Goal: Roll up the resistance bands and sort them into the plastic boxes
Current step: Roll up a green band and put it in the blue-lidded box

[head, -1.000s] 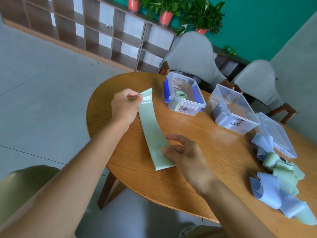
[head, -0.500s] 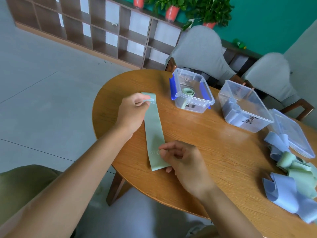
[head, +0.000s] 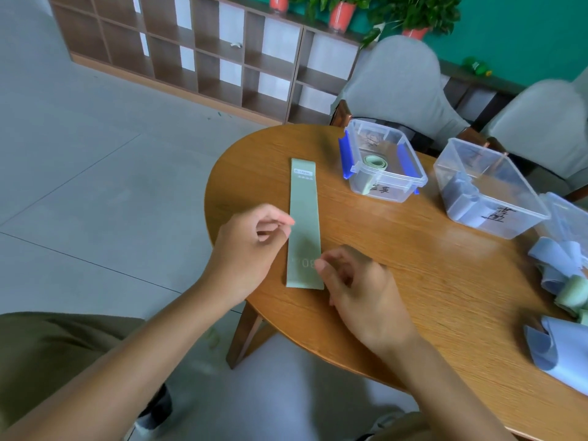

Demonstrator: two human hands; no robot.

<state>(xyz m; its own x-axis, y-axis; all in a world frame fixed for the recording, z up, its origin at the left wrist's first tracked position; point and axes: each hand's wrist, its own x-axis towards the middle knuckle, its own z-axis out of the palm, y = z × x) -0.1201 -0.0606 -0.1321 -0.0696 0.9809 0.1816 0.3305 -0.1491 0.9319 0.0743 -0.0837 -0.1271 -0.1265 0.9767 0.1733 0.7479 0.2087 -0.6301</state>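
**Band flat, near end at the hands**

Band (head: 304, 222) lies flat on the table (head: 413, 281), long axis running away from the person toward the green box (head: 383, 165). Right hand (head: 356, 281) presses its near end, fingers together; left hand (head: 251, 246) sits beside its left edge, fingers loosely apart. Half a second ago the left hand pinched the far end; that end now lies free.

"30" on the green band (head: 304, 224); illegible handwritten labels on both plastic boxes (head: 383, 167).
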